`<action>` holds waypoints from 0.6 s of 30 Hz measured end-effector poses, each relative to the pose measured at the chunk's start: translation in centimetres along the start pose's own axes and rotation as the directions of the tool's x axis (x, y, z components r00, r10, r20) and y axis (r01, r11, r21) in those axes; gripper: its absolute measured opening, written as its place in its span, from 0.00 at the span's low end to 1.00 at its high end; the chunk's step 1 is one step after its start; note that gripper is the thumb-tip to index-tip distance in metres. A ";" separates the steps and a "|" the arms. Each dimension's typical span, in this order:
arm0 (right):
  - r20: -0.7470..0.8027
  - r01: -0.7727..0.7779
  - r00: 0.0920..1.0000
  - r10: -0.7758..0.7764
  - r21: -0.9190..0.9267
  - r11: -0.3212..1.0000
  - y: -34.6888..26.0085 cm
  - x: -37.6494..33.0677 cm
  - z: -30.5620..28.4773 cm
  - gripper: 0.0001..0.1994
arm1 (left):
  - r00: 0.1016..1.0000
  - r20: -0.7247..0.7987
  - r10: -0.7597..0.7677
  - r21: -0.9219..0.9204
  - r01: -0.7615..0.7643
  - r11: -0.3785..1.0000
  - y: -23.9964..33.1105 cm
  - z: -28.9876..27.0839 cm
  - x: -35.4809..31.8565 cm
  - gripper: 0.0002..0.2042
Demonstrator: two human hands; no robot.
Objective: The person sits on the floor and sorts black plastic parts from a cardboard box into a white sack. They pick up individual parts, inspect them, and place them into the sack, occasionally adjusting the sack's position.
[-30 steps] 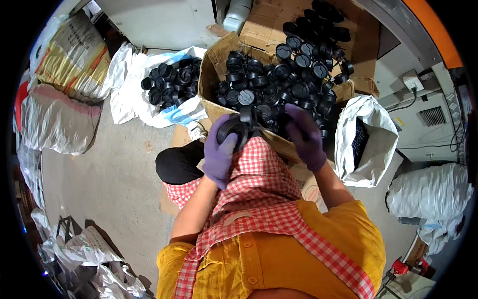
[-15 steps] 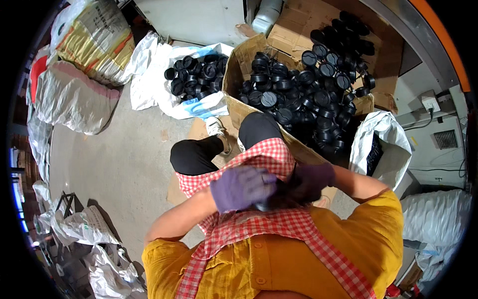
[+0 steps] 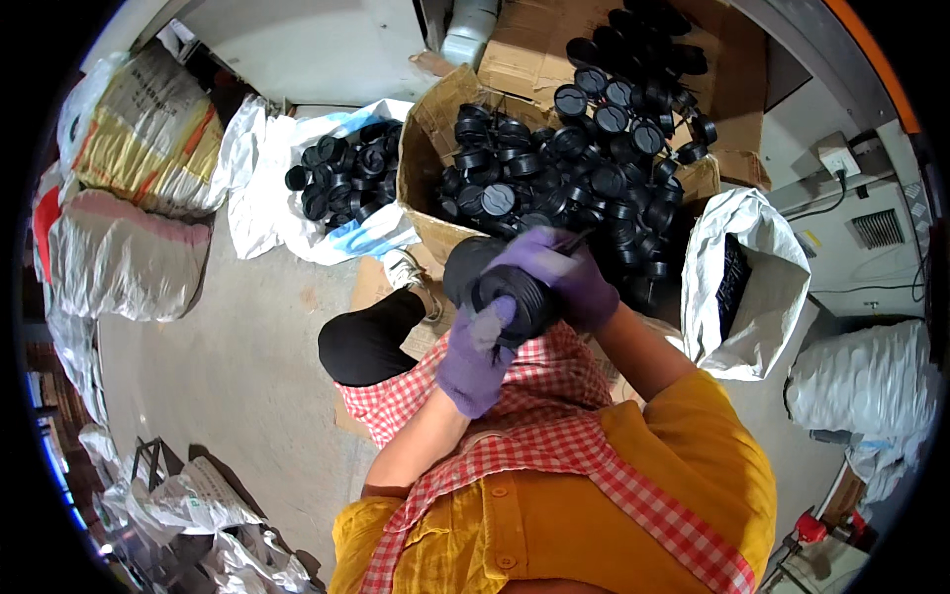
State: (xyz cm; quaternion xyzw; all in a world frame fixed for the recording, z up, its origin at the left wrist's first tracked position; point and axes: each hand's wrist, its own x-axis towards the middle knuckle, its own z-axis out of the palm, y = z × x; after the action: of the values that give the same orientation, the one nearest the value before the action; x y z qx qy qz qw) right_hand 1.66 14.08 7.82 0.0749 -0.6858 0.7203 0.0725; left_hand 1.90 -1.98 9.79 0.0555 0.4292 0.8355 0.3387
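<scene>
A black round plastic cap [image 3: 516,306], hollow with a ridged rim, is held tilted above my lap. My left hand [image 3: 473,364], in a purple glove, grips its near left side, with the thumb over the rim. From the far right, my right hand [image 3: 572,275], also gloved in purple, is closed on the same cap; some of its fingers are hidden. A thin dark strip [image 3: 577,241] sticks out by the right hand, and I cannot tell what it belongs to. Just beyond, a cardboard box [image 3: 424,134] holds a heap of similar black caps [image 3: 569,188].
Left of the box, a white sack [image 3: 259,203] holds more black caps [image 3: 341,178]. An open white bag [image 3: 762,337] with dark contents stands at the right. Stuffed sacks [image 3: 129,252] line the far left. Crumpled plastic bags [image 3: 193,500] lie at the lower left.
Both hands have moved up and away from my apron, toward the box, bringing the black cap into plain sight. The whole view has shifted slightly.
</scene>
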 end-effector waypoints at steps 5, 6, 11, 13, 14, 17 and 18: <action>-0.500 0.041 0.828 -0.253 -0.396 0.917 7.9 2.7 -2.8 0.07 | 0.850 0.157 0.502 0.902 -0.331 0.279 0.8 -1.0 2.5 0.22; -0.524 0.053 0.754 -0.397 -0.554 0.831 10.9 3.1 -4.3 0.08 | 0.765 0.332 0.552 0.899 -0.434 0.060 1.8 -0.6 2.5 0.24; -0.688 -0.398 0.718 -0.105 -0.530 0.749 16.3 7.0 -10.8 0.11 | 0.698 0.087 0.711 0.957 -0.258 0.136 7.4 -8.0 6.9 0.27; -0.626 -0.467 0.773 -0.100 -0.669 0.578 17.8 8.7 -12.6 0.13 | 0.692 0.091 0.716 0.995 -0.088 -0.042 9.2 -11.1 10.1 0.33; -0.594 -0.481 0.798 -0.098 -0.728 0.489 18.4 10.0 -13.3 0.14 | 0.692 0.114 0.713 0.989 -0.011 -0.148 9.4 -12.2 11.5 0.37; -0.543 -0.554 0.828 0.143 -0.747 0.368 19.8 11.7 -15.4 0.20 | 0.807 0.159 0.569 0.987 -0.119 -0.108 7.4 -13.4 11.2 0.39; -0.509 -0.532 0.845 0.162 -0.772 0.347 19.6 12.2 -15.1 0.21 | 0.830 0.196 0.523 0.980 -0.178 -0.084 6.2 -13.7 10.6 0.36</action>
State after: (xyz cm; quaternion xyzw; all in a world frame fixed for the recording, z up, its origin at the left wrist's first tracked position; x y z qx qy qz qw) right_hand -14.49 28.25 -9.55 -0.2527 -0.9344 0.2435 0.0616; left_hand -14.64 -7.25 3.81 0.2782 0.8875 0.3569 -0.0869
